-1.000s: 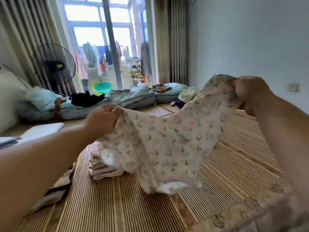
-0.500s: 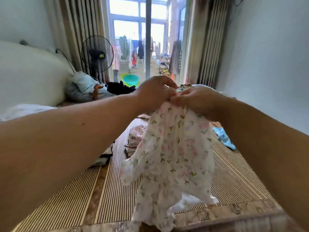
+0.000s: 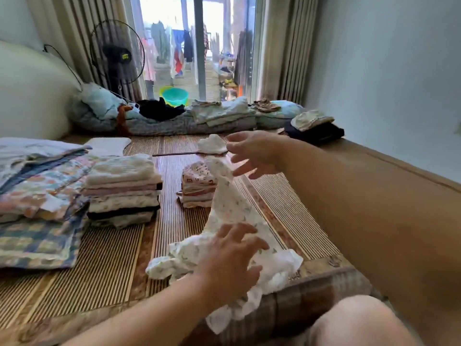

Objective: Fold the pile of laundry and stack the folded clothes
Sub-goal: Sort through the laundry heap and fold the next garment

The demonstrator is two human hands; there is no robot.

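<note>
Woven bamboo mat (image 3: 112, 258) covers the platform. Far left: patchwork blankets (image 3: 37, 196), flat and overlapped. Just beside them is a tall stack (image 3: 122, 191) of folded clothes, squared up. Next right, apart from it, is a shorter stack (image 3: 198, 186) of printed pieces.

Floral garment (image 3: 232, 216), the piece in hand, lies unfolded just right of the shorter stack. Its lower half is crumpled at the mat's near edge and its upper end rises at a slant. Left hand (image 3: 232, 258) is over the crumpled part, fingers straight and spread, gripping nothing. Right hand (image 3: 252, 153) is at the raised tip, fingers splayed apart. The view is blurred there, so I cannot tell whether a fingertip touches the cloth.

Behind that hand, a small white cloth (image 3: 212, 144) lies loose on the mat. Far right is a dark folded pile (image 3: 314, 128).

Judgement: well along. Two stacks are built, the floral garment is not yet folded, and the white cloth likely remains.
</note>
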